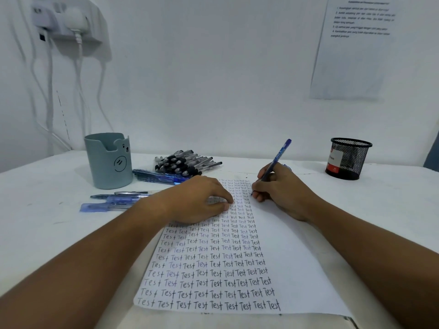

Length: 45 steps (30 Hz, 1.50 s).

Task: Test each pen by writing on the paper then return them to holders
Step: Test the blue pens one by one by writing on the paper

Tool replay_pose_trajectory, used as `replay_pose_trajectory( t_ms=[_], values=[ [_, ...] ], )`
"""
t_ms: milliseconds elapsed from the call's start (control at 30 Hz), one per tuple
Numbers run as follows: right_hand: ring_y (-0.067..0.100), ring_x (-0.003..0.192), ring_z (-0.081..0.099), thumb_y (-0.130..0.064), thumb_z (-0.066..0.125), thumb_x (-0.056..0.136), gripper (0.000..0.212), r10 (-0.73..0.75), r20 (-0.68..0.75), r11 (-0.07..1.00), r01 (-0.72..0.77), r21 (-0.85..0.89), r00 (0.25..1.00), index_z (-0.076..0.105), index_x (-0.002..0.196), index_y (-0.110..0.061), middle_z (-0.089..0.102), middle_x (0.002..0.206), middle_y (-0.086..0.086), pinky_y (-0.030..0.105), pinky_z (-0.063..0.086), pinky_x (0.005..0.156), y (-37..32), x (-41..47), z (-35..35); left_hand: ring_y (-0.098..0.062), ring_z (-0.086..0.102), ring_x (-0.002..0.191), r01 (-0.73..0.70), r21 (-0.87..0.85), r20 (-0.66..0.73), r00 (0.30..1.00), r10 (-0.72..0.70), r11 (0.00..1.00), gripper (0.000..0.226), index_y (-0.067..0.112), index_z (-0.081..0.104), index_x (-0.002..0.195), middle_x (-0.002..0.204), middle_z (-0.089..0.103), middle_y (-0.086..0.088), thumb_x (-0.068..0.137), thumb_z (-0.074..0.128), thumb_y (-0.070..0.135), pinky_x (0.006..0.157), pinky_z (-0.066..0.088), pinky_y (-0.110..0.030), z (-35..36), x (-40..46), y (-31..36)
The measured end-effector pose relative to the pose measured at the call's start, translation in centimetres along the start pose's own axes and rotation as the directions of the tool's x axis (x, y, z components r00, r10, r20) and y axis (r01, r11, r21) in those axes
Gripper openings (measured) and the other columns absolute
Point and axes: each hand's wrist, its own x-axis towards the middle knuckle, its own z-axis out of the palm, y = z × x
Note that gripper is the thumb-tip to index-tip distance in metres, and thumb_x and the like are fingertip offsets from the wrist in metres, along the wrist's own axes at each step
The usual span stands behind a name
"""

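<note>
A white paper (292, 264) filled with rows of the word "Test" lies in front of me. My right hand (282, 188) grips a blue pen (279, 155), its tip touching the paper near the top of the written columns. My left hand (197, 198) rests flat on the paper's upper left part, fingers pressing it down. A pile of black pens (187, 163) and some blue pens (156, 176) lie behind the paper. Further blue pens (114, 200) lie left of my left hand. A grey-blue bear holder (108, 162) stands at the left, a black mesh holder (348, 157) at the right.
The white table (47, 224) meets a white wall at the back. A power strip with cables (69, 20) hangs on the wall at upper left. A printed sheet (351, 48) is stuck to the wall at upper right.
</note>
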Motion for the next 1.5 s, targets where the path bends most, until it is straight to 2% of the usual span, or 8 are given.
replay_pose_trajectory(
  t_ms=[400,633,933,1100,1267,1367,1433,1500],
  values=[
    [0.029,0.065,0.055,0.013,0.058,0.085,0.023,0.021,0.005,1.000,-0.021,0.020,1.000,0.046,0.089,-0.007,0.060,0.068,0.017,0.033,0.047,0.055,0.0,0.0,-0.2,-0.002,0.051,0.116,-0.002,-0.002,0.010,1.000,0.002,1.000,0.030,0.030,0.065,0.122,0.126,0.060,0.012,0.097,0.053,0.040,0.105,0.038,-0.028,0.0,0.0,0.0],
    [0.027,0.056,0.055,0.015,0.056,0.085,0.026,0.043,-0.038,0.992,-0.038,0.122,0.998,0.044,0.089,-0.008,0.054,0.073,0.021,0.032,0.045,0.050,-0.3,-0.1,-0.4,-0.001,0.050,0.116,-0.004,0.009,0.008,1.000,0.004,1.000,0.030,0.032,0.064,0.122,0.127,0.059,0.013,0.097,0.052,0.040,0.105,0.038,-0.028,-0.1,0.0,0.0],
    [0.029,0.062,0.056,0.011,0.058,0.087,0.021,0.016,-0.034,1.000,-0.016,-0.003,0.999,0.046,0.089,-0.007,0.060,0.068,0.016,0.032,0.048,0.056,0.1,0.0,-0.2,0.000,0.049,0.117,0.003,0.017,0.014,1.000,-0.003,1.000,0.030,0.032,0.064,0.123,0.128,0.058,0.013,0.097,0.052,0.040,0.104,0.036,-0.022,-0.1,0.0,0.1],
    [0.028,0.060,0.055,0.014,0.057,0.085,0.024,0.043,-0.029,0.997,-0.041,0.060,0.999,0.045,0.088,-0.007,0.057,0.069,0.019,0.030,0.047,0.052,-0.3,-0.2,-0.2,0.001,0.050,0.115,0.008,0.010,0.014,1.000,-0.008,1.000,0.030,0.031,0.064,0.123,0.127,0.059,0.014,0.097,0.052,0.040,0.103,0.037,-0.022,-0.2,-0.2,0.3],
    [0.029,0.061,0.055,0.012,0.057,0.087,0.022,0.026,-0.045,1.000,-0.025,0.010,0.999,0.046,0.089,-0.007,0.058,0.072,0.018,0.031,0.046,0.052,-0.1,-0.3,0.0,0.006,0.054,0.097,0.078,-0.001,-0.109,0.991,-0.078,0.997,0.025,0.029,0.067,0.118,0.117,0.063,0.013,0.096,0.056,0.032,0.084,0.040,-0.012,-0.4,-0.4,-0.2],
    [0.024,0.056,0.056,0.009,0.057,0.088,0.022,0.060,-0.081,0.990,-0.049,0.133,0.995,0.044,0.090,-0.008,0.055,0.075,0.019,0.032,0.043,0.050,0.0,-0.1,-0.1,0.001,0.053,0.083,0.153,0.016,-0.251,0.957,-0.144,0.988,0.020,0.019,0.071,0.108,0.105,0.067,0.004,0.095,0.057,0.015,0.072,0.039,-0.009,-1.1,-0.5,-1.1],
    [0.023,0.057,0.057,-0.005,0.058,0.095,0.013,0.049,-0.106,0.980,-0.028,0.195,0.993,0.046,0.090,-0.008,0.057,0.077,0.019,0.032,0.042,0.050,-0.2,0.1,-0.2,-0.006,0.055,0.082,0.224,0.023,-0.298,0.932,-0.207,0.974,0.022,0.016,0.072,0.103,0.100,0.066,0.002,0.094,0.055,0.006,0.070,0.041,-0.015,-1.8,-0.7,-1.9],
    [0.024,0.061,0.059,-0.027,0.050,0.101,0.024,0.014,-0.125,0.975,0.014,0.221,0.992,0.050,0.088,-0.007,0.062,0.074,0.016,0.032,0.046,0.053,-0.6,0.2,-0.2,-0.008,0.054,0.079,0.299,0.029,-0.321,0.906,-0.274,0.954,0.025,0.016,0.073,0.098,0.094,0.064,0.001,0.091,0.055,-0.001,0.064,0.038,-0.013,-2.4,-1.0,-2.6]
  ],
)
